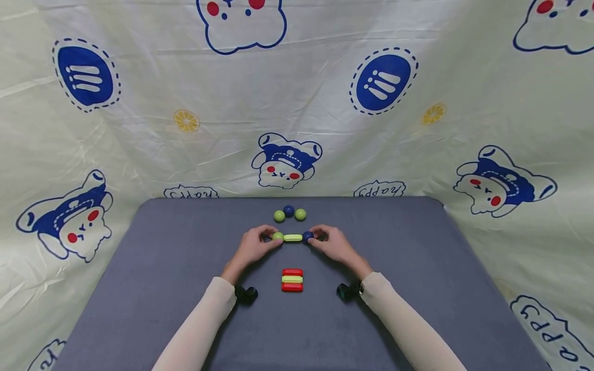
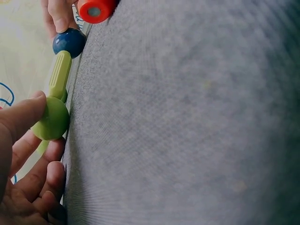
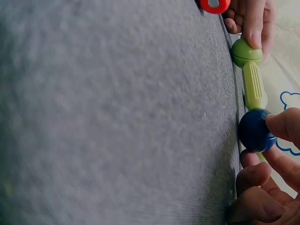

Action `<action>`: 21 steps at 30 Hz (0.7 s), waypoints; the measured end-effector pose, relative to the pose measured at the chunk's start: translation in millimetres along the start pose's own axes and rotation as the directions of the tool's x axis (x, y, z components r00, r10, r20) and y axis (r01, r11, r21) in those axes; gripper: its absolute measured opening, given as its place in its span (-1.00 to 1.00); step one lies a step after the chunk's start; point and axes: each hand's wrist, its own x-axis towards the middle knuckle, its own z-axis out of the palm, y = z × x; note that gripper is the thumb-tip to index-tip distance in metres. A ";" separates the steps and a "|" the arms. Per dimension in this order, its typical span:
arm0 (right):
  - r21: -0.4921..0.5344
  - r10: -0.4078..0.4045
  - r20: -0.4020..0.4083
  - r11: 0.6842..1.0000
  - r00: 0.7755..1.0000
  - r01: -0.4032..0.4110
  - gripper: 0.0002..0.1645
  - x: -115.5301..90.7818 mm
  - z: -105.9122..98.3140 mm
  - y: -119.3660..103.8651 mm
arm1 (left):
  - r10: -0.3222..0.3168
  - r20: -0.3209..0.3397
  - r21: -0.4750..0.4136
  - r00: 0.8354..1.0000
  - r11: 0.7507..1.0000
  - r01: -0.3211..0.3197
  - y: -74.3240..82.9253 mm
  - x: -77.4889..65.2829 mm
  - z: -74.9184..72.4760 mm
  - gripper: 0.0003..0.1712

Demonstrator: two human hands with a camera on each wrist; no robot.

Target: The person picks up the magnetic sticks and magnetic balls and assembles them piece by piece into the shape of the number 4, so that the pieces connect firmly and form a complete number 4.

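A green ball (image 1: 278,236) and a dark blue ball (image 1: 308,237) touch the two ends of a yellow-green ribbed rod (image 1: 293,238), forming a straight line left to right. My left hand (image 1: 254,244) pinches the green ball between thumb and fingers. On the other side, the blue ball is pinched by my right hand (image 1: 335,244). Both wrist views show the rod (image 2: 60,75) meeting each ball; whether the joints are fully seated I cannot tell. Part of each ball is covered by fingertips.
Beyond the hands lie two green balls (image 1: 279,216) and a blue ball (image 1: 289,211). Nearer, two red rods (image 1: 292,287) flank a yellow-green rod (image 1: 292,280) side by side on the grey table (image 1: 176,268). A patterned white sheet (image 1: 306,103) hangs behind the table.
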 end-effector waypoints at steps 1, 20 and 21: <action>0.000 0.000 0.002 1.000 1.000 0.000 -0.62 -0.4 0.3 -0.1 | -0.001 0.000 0.001 1.000 1.000 0.001 0.1 -0.1 0.2 -0.64; -0.003 -0.010 -0.011 1.000 1.000 0.010 -0.58 -1.8 2.2 -3.5 | -0.026 -0.018 -0.012 1.000 1.000 0.025 2.2 0.5 1.1 -0.65; -0.004 -0.015 -0.010 1.000 1.000 0.015 -0.57 -1.9 2.0 -4.0 | -0.027 -0.021 -0.009 0.999 1.000 0.027 2.5 0.9 1.3 -0.65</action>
